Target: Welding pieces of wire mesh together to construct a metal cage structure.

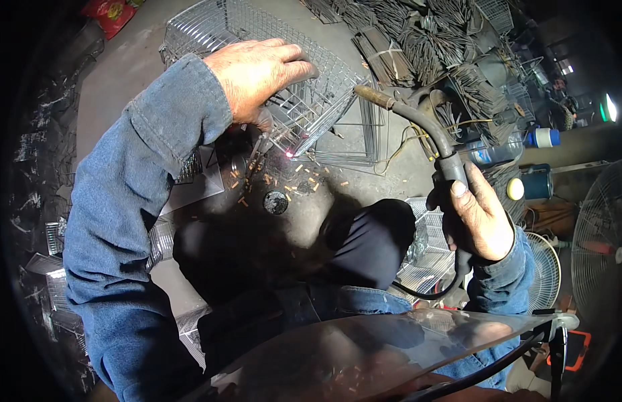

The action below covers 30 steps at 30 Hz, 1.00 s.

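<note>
A wire mesh cage [317, 115] stands tilted on the floor in front of me. My left hand [261, 75] lies over its top edge, fingers together and bent over the mesh, thumb lower down at the near side. Just below that thumb hangs a narrow metal piece [259, 146] whose kind I cannot make out. A pinkish-red spot [289, 154] glows at the cage's lower near corner. Out to the right, my right hand [484, 216] is wrapped round the black handle of a welding torch [426, 126]. The torch's brownish nozzle points up and left, apart from the glowing spot.
Cigarette butts lie scattered round a small dark round dish [275, 202]. Bundles of wire rods [428, 50] fill the far right. Flat wire frames [348, 157] lie beside the cage. Fans [600, 244] stand at right. A clear visor [364, 348] crosses the lower view.
</note>
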Each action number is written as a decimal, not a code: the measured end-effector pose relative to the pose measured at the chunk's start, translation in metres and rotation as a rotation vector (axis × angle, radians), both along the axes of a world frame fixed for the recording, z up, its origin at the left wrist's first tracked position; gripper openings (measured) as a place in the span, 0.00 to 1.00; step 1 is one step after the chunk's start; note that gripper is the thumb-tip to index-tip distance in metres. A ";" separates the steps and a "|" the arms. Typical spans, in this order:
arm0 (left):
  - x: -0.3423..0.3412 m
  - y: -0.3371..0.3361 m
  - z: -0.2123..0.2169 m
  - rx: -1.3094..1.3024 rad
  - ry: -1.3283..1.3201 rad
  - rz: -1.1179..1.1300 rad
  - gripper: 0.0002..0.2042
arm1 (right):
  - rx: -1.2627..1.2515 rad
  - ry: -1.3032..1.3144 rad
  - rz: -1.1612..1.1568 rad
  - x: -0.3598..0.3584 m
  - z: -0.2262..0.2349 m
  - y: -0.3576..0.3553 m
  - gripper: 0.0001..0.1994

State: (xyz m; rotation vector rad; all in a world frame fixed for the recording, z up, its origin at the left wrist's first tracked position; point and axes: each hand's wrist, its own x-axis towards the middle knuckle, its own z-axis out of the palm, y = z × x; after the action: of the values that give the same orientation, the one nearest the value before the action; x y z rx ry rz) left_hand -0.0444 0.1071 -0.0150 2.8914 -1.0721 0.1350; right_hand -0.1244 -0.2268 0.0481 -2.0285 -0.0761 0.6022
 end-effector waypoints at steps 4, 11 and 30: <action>-0.006 -0.005 0.000 -0.008 0.002 0.034 0.42 | 0.049 0.050 0.002 0.000 0.001 0.009 0.19; 0.003 -0.006 0.001 0.068 0.119 0.062 0.45 | 0.007 0.026 0.061 0.002 -0.001 0.002 0.20; -0.012 0.030 -0.074 -0.052 -0.557 0.511 0.33 | 0.578 0.258 -0.271 0.010 -0.187 -0.020 0.18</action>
State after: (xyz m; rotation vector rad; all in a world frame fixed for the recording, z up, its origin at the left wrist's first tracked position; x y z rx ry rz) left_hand -0.0560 0.1375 -0.0891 3.0766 -0.3104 1.0138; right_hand -0.1144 -0.2471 -0.1393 -1.3632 0.1611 0.5827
